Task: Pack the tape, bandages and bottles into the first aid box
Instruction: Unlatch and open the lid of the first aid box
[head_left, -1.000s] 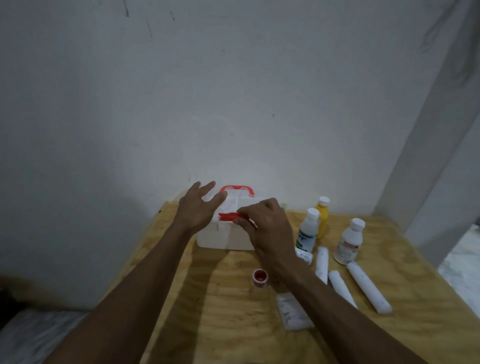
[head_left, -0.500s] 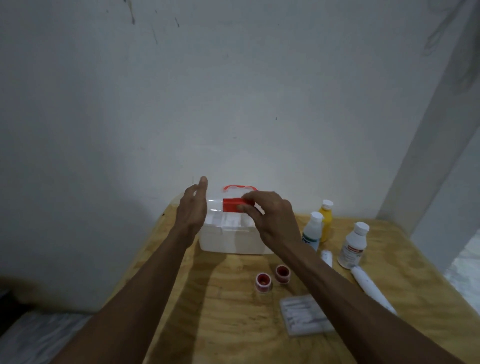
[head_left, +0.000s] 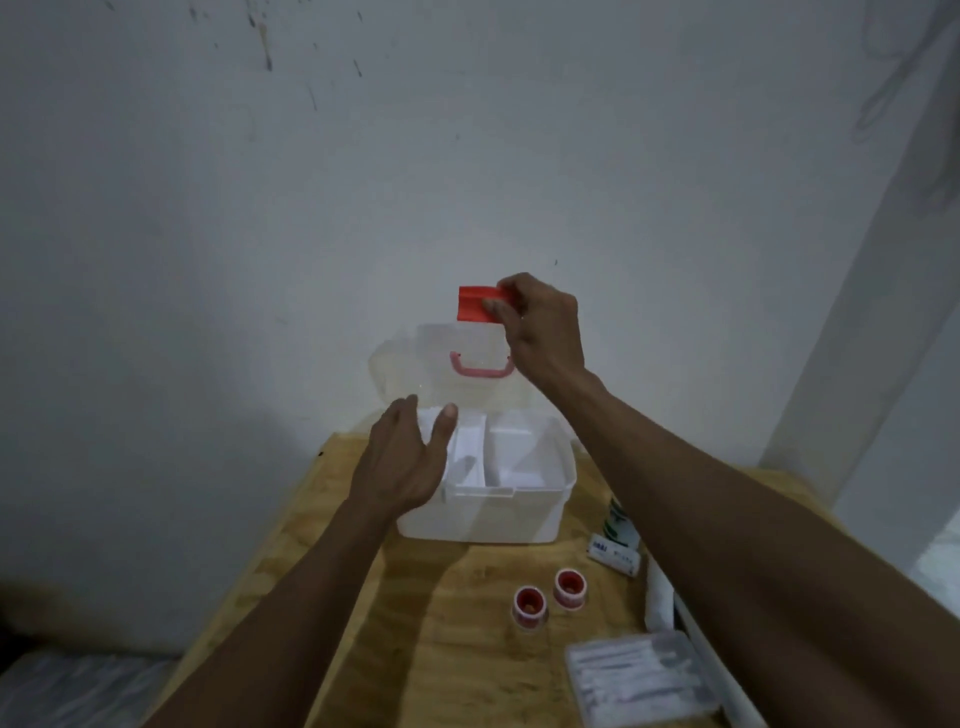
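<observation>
The white first aid box stands at the far end of the wooden table, its clear lid swung up against the wall. My right hand pinches the red latch at the lid's top edge. My left hand rests with fingers apart on the box's left rim, over the white inner tray. Two red tape rolls lie in front of the box. A white bandage roll and a bottle show beside my right forearm, mostly hidden.
A clear flat case of white sticks lies near the front right. A long white roll peeks out under my right arm. The white wall rises just behind the box. The table's left edge drops to the floor.
My right hand lifted the red latch and swung the lid from closed to upright. My left hand shifted from the lid's side to the box's left rim. The view moved closer.
</observation>
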